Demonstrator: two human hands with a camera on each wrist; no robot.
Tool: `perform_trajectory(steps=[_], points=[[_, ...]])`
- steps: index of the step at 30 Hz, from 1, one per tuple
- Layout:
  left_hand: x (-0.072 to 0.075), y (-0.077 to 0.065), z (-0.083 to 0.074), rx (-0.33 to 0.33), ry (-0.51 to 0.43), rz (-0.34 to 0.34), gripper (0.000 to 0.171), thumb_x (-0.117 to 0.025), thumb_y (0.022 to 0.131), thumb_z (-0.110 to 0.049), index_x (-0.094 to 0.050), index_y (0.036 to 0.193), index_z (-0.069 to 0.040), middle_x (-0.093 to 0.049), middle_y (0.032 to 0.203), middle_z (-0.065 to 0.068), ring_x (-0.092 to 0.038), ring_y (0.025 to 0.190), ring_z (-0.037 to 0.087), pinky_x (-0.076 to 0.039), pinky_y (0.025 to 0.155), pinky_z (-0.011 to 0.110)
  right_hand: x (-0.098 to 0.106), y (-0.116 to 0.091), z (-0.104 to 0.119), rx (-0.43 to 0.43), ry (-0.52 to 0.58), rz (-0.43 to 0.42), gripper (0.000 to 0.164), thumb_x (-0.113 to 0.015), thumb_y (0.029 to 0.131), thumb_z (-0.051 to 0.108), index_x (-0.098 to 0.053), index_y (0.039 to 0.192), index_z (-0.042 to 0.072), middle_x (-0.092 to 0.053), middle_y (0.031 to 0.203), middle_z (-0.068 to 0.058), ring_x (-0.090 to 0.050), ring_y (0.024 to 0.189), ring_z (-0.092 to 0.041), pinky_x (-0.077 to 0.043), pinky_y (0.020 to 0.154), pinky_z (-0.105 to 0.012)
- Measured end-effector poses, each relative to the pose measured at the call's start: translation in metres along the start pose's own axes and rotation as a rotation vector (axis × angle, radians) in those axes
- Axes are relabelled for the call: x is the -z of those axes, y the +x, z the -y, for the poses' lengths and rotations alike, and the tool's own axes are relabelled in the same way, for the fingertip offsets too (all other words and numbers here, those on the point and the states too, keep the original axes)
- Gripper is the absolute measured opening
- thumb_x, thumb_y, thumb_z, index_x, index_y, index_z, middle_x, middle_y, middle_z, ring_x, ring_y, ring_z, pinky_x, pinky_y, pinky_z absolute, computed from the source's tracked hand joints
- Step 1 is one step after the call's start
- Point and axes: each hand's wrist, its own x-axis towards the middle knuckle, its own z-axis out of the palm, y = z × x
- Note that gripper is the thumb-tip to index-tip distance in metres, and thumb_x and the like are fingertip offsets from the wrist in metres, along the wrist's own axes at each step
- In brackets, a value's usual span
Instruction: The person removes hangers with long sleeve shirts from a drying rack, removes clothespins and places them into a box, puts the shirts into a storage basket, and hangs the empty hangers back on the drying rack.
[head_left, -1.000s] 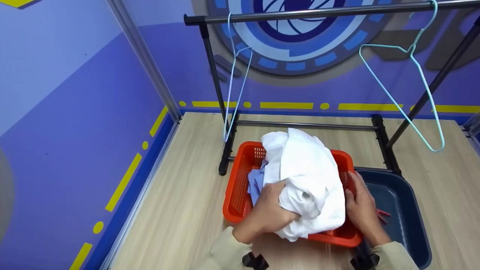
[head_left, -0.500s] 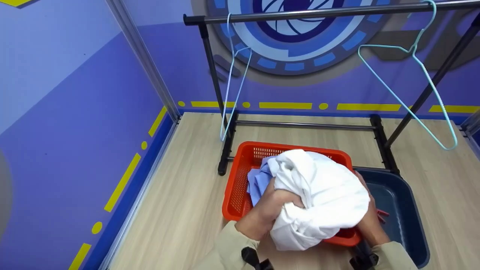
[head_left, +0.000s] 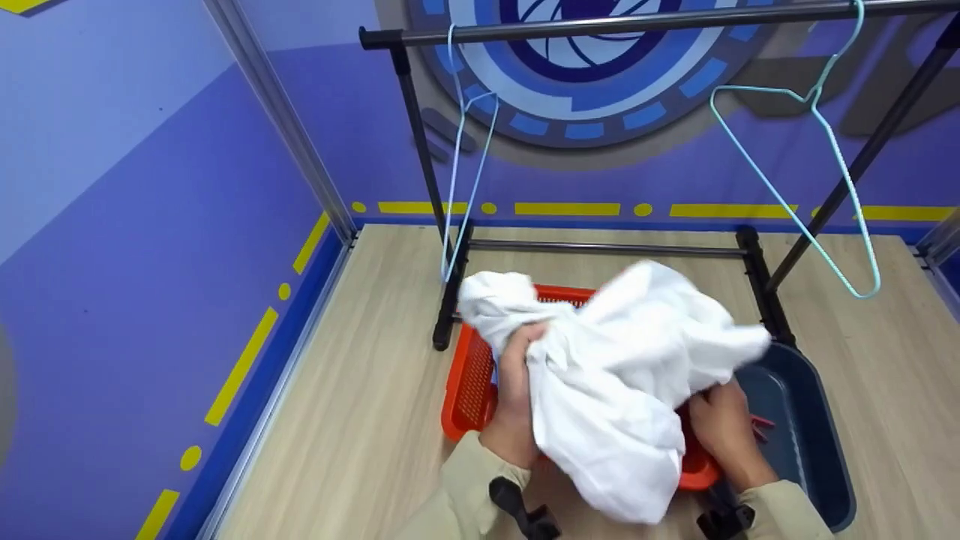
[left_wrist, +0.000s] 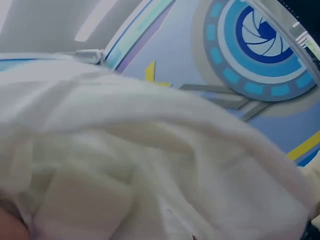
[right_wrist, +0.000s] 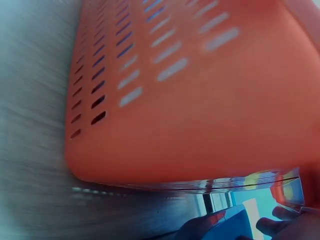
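My left hand [head_left: 517, 390] grips a bunched white cloth [head_left: 622, 367], its thumb over the folds. The cloth hangs spread above the red-orange plastic basket [head_left: 469, 382], and its lower end drapes past the near rim. In the left wrist view, folds of the white cloth [left_wrist: 150, 135] fill most of the picture. My right hand [head_left: 726, 427] holds the basket's right rim with curled fingers, close under the cloth's right edge. The basket's slotted outer wall [right_wrist: 190, 110] fills the right wrist view. A sliver of blue cloth [head_left: 494, 373] shows inside the basket; the rest is hidden.
A dark blue basin [head_left: 814, 427] stands to the right, with red clothespins [head_left: 762, 424] in it. Behind is a black clothes rack [head_left: 615, 24] with a hanger at left [head_left: 470, 187] and another hanger at right [head_left: 840, 187]. A wall panel [head_left: 187, 262] bounds the left side.
My left hand has turned and lifted the white cloth, which has swung and spread out from a bundle to both sides. The right hand stays at the basket's right side.
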Motion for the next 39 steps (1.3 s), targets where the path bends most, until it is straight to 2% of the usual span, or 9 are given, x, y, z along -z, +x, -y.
perform_trajectory(steps=[3, 5, 10, 17, 22, 29, 32, 36, 39], points=[[0.014, 0.015, 0.004, -0.103, 0.008, -0.183, 0.038, -0.054, 0.089, -0.025, -0.042, 0.124, -0.014, -0.053, 0.121, 0.008, -0.054, 0.112, 0.026, -0.045, 0.099, 0.038, 0.012, -0.001, 0.044, -0.071, -0.006, 0.041, 0.048, -0.05, 0.095, 0.002, -0.038, 0.141, -0.003, -0.047, 0.135, -0.031, -0.047, 0.124, -0.048, -0.037, 0.103, -0.059], [0.026, 0.025, 0.007, -0.217, 0.016, -0.263, 0.042, -0.058, 0.089, -0.017, -0.04, 0.128, -0.015, -0.052, 0.125, 0.01, -0.054, 0.116, 0.028, -0.046, 0.1, 0.041, 0.014, -0.001, 0.053, -0.095, -0.009, 0.086, 0.059, -0.048, 0.098, 0.006, -0.022, 0.152, 0.004, -0.035, 0.148, -0.029, -0.037, 0.133, -0.05, -0.03, 0.106, -0.064], [0.052, 0.044, 0.013, -0.414, 0.076, -0.362, 0.056, -0.062, 0.083, 0.002, -0.04, 0.134, -0.01, -0.052, 0.126, 0.011, -0.054, 0.117, 0.027, -0.046, 0.1, 0.042, 0.016, 0.0, 0.054, -0.085, 0.004, 0.099, 0.059, -0.049, 0.098, 0.005, -0.024, 0.152, 0.006, -0.025, 0.156, -0.024, -0.03, 0.138, -0.05, -0.026, 0.108, -0.065], [0.081, 0.059, 0.013, -0.573, 0.545, -0.446, 0.052, -0.071, 0.079, 0.001, -0.051, 0.127, -0.001, -0.062, 0.118, 0.014, -0.059, 0.108, 0.023, -0.047, 0.097, 0.037, 0.016, 0.0, 0.057, -0.079, 0.006, 0.106, 0.058, -0.049, 0.096, 0.001, -0.029, 0.15, 0.007, -0.018, 0.16, -0.019, -0.025, 0.142, -0.047, -0.024, 0.11, -0.064], [0.094, 0.065, 0.011, -0.646, 0.939, -0.372, 0.044, -0.075, 0.077, -0.004, -0.059, 0.117, -0.002, -0.068, 0.11, 0.012, -0.063, 0.103, 0.022, -0.048, 0.094, 0.037, 0.017, 0.001, 0.057, -0.088, -0.001, 0.138, 0.059, -0.049, 0.097, 0.001, -0.028, 0.151, 0.008, -0.014, 0.161, -0.019, -0.021, 0.143, -0.047, -0.024, 0.11, -0.064], [0.105, 0.074, 0.006, -0.613, 1.471, -0.068, 0.041, -0.071, 0.081, -0.011, -0.059, 0.12, -0.014, -0.066, 0.113, 0.002, -0.062, 0.106, 0.018, -0.047, 0.094, 0.037, 0.017, 0.001, 0.059, -0.078, 0.002, 0.124, 0.058, -0.049, 0.096, -0.003, -0.029, 0.15, 0.007, -0.011, 0.161, -0.019, -0.021, 0.143, -0.048, -0.027, 0.108, -0.065], [0.106, 0.076, 0.003, -0.607, 1.758, -0.014, 0.049, -0.075, 0.076, -0.008, -0.058, 0.121, -0.016, -0.064, 0.113, 0.002, -0.06, 0.106, 0.019, -0.044, 0.094, 0.039, 0.015, 0.001, 0.059, -0.081, 0.0, 0.12, 0.059, -0.048, 0.096, -0.004, -0.027, 0.15, 0.006, -0.009, 0.162, -0.019, -0.022, 0.142, -0.048, -0.028, 0.107, -0.065], [0.104, 0.074, 0.004, -0.542, 2.074, 0.072, 0.061, -0.081, 0.069, -0.01, -0.058, 0.125, -0.018, -0.064, 0.116, 0.002, -0.058, 0.108, 0.022, -0.04, 0.097, 0.04, 0.015, 0.0, 0.059, -0.095, -0.004, 0.127, 0.059, -0.047, 0.096, -0.003, -0.025, 0.151, 0.006, -0.007, 0.162, -0.019, -0.022, 0.142, -0.049, -0.029, 0.105, -0.065], [0.102, 0.072, 0.01, -0.462, 2.176, 0.19, 0.062, -0.082, 0.073, -0.018, -0.055, 0.129, -0.017, -0.063, 0.12, 0.005, -0.056, 0.11, 0.023, -0.039, 0.098, 0.04, 0.015, -0.001, 0.058, -0.104, -0.006, 0.132, 0.059, -0.047, 0.097, -0.003, -0.025, 0.151, 0.006, -0.006, 0.162, -0.019, -0.021, 0.142, -0.049, -0.03, 0.104, -0.065]])
